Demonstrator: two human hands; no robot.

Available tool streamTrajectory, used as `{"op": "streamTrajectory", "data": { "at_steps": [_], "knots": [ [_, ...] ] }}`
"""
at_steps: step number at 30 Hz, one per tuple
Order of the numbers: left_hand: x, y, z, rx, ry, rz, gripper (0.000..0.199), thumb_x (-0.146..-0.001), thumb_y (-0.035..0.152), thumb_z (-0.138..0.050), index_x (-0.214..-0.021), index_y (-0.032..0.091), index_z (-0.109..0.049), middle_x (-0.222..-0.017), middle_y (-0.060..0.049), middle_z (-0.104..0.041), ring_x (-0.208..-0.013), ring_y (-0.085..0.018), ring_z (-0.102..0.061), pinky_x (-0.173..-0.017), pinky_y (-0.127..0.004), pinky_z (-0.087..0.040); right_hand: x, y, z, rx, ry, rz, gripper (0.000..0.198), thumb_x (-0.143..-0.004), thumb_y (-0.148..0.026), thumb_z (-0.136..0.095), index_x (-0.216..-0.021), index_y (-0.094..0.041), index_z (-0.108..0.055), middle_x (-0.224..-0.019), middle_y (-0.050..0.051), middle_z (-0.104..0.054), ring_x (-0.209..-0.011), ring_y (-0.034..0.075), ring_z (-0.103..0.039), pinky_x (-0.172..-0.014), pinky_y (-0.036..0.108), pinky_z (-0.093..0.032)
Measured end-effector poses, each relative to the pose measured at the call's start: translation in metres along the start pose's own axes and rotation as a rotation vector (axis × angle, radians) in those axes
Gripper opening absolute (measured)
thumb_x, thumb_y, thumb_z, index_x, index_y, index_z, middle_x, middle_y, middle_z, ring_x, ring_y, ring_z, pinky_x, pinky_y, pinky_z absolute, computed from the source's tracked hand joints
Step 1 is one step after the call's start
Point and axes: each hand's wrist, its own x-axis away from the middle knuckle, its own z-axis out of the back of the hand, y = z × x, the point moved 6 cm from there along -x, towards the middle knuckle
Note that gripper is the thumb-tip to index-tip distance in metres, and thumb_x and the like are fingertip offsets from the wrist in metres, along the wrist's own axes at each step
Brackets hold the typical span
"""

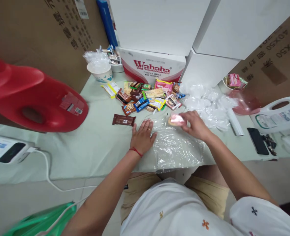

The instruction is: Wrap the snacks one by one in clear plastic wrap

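My left hand (143, 137) lies flat on the table, fingers spread, at the left edge of a clear plastic bag (178, 150). A brown wrapped snack bar (123, 120) sits just beyond its fingertips. Over the bag's far edge, my right hand (193, 124) is closed on a small pink-wrapped snack (176, 120). Beyond both hands is a heap of wrapped snacks (147, 96), with brown, blue, yellow and pink packets. Crumpled clear plastic bags (206, 105) are piled to the right of the heap.
A red jug (49, 98) stands at left near a white device (7, 149) with a cable. Paper cups (100, 73) and a Wahaha box (154, 67) are at the back. A white jug (280, 114), phone (258, 141) and plastic roll (234, 122) lie right.
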Motion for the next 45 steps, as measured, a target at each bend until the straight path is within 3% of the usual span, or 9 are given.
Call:
{"op": "streamTrajectory", "data": {
  "at_steps": [3, 6, 11, 14, 17, 24, 32, 37, 45],
  "knots": [
    [0.0, 0.0, 0.001, 0.007, -0.003, -0.001, 0.06, -0.105, 0.045, -0.035, -0.161, 0.025, -0.038, -0.168, -0.009, -0.035, -0.156, -0.029, -0.034, -0.128, -0.062, -0.012, 0.026, -0.015, -0.022, -0.105, -0.143, 0.153, 0.05, -0.091, -0.027, -0.064, -0.14, -0.02, -0.06, -0.122, 0.013, -0.066, -0.11, 0.03, -0.055, -0.099, 0.043, -0.042],
    [-0.001, 0.0, 0.002, 0.007, -0.013, 0.003, 0.06, -0.104, 0.044, -0.036, -0.161, 0.026, -0.039, -0.168, -0.009, -0.036, -0.156, -0.03, -0.034, -0.128, -0.063, -0.013, 0.016, -0.017, -0.043, -0.13, -0.209, 0.125, 0.048, -0.092, -0.041, -0.069, -0.134, -0.02, -0.065, -0.121, 0.014, -0.066, -0.109, 0.03, -0.057, -0.096, 0.043, -0.045],
    [-0.002, 0.002, 0.004, -0.003, -0.019, 0.001, 0.059, -0.104, 0.045, -0.037, -0.16, 0.025, -0.041, -0.168, -0.009, -0.036, -0.156, -0.03, -0.035, -0.128, -0.062, -0.013, -0.061, 0.017, -0.022, 0.03, 0.191, -0.232, 0.054, -0.099, -0.055, -0.055, -0.135, -0.016, -0.063, -0.127, 0.02, -0.062, -0.118, 0.038, -0.052, -0.096, 0.05, -0.046],
    [-0.002, 0.001, 0.004, -0.01, -0.024, 0.011, 0.059, -0.104, 0.043, -0.038, -0.16, 0.025, -0.041, -0.168, -0.009, -0.037, -0.156, -0.029, -0.035, -0.128, -0.062, -0.013, -0.105, 0.034, -0.022, 0.16, 0.135, -0.363, 0.071, -0.092, -0.063, -0.062, -0.139, -0.01, -0.056, -0.131, 0.025, -0.059, -0.123, 0.042, -0.047, -0.096, 0.053, -0.046],
    [-0.002, 0.001, 0.004, -0.013, -0.037, 0.015, 0.06, -0.104, 0.043, -0.038, -0.16, 0.023, -0.04, -0.168, -0.008, -0.036, -0.156, -0.029, -0.035, -0.128, -0.063, -0.014, -0.136, 0.046, -0.019, 0.209, 0.047, -0.332, 0.061, -0.093, -0.06, -0.061, -0.129, -0.01, -0.061, -0.125, 0.025, -0.061, -0.121, 0.042, -0.048, -0.097, 0.056, -0.044],
    [-0.002, 0.002, 0.003, -0.01, -0.03, 0.025, 0.06, -0.104, 0.044, -0.037, -0.161, 0.024, -0.04, -0.168, -0.008, -0.036, -0.156, -0.029, -0.035, -0.128, -0.064, -0.014, -0.174, 0.062, 0.02, 0.2, 0.267, -0.191, 0.067, -0.095, -0.059, -0.059, -0.145, -0.016, -0.046, -0.145, 0.022, -0.045, -0.127, 0.041, -0.043, -0.1, 0.057, -0.042],
    [-0.003, 0.001, 0.002, -0.02, -0.045, 0.029, 0.061, -0.104, 0.046, -0.036, -0.161, 0.026, -0.039, -0.168, -0.008, -0.036, -0.156, -0.029, -0.034, -0.128, -0.063, -0.014, -0.127, 0.034, -0.046, 0.31, 0.049, -0.253, 0.053, -0.096, -0.045, -0.059, -0.134, -0.009, -0.056, -0.131, 0.026, -0.059, -0.124, 0.042, -0.043, -0.098, 0.053, -0.039],
    [-0.002, 0.0, 0.0, -0.027, -0.065, 0.028, 0.074, -0.101, 0.061, -0.037, -0.164, 0.023, -0.034, -0.17, -0.01, -0.032, -0.157, -0.031, -0.031, -0.129, -0.062, -0.01, -0.095, 0.038, -0.024, 0.312, 0.059, -0.17, 0.038, -0.095, -0.022, -0.049, -0.129, -0.01, -0.062, -0.129, 0.024, -0.061, -0.121, 0.039, -0.046, -0.098, 0.05, -0.036],
    [-0.001, 0.0, -0.002, -0.022, -0.068, 0.015, 0.078, -0.098, 0.061, -0.042, -0.164, 0.021, -0.031, -0.17, -0.012, -0.031, -0.158, -0.03, -0.03, -0.129, -0.062, -0.005, -0.01, -0.001, 0.002, -0.047, -0.106, 0.18, 0.05, -0.089, -0.027, -0.064, -0.138, -0.02, -0.06, -0.136, 0.014, -0.063, -0.118, 0.033, -0.053, -0.1, 0.045, -0.038]
  ]
}}
